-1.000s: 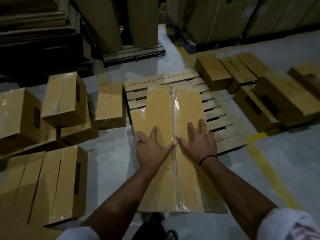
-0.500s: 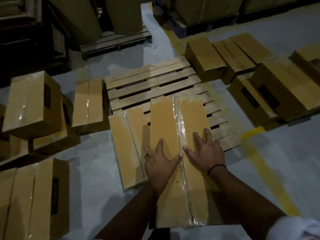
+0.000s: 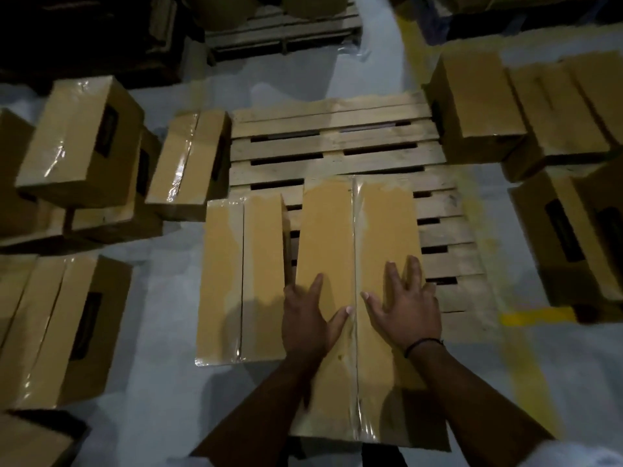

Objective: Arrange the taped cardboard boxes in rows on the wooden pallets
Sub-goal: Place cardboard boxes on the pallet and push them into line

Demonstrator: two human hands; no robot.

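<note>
We see left hand and right hand, fingers spread flat, pressing a taped-shut box, contents unseen; pallet beyond, second box leftward.

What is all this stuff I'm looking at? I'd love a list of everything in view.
Centre box: one, brown with clear tape, middle, far end over the near pallet.
Neighbour box: one, brown, taped, just left of the centre box.
Near pallet: one, pale wood, centre.
Left boxes: several, brown, at left, some stacked.
Right boxes: several, brown, at right.
Far pallet: one, wood, top centre.
Floor: grey, all around.
Yellow line: one, painted on the floor, right.
Wristband: one, black, right wrist.
Left hand: flat on the centre box.
Right hand: flat on the same box.
</note>
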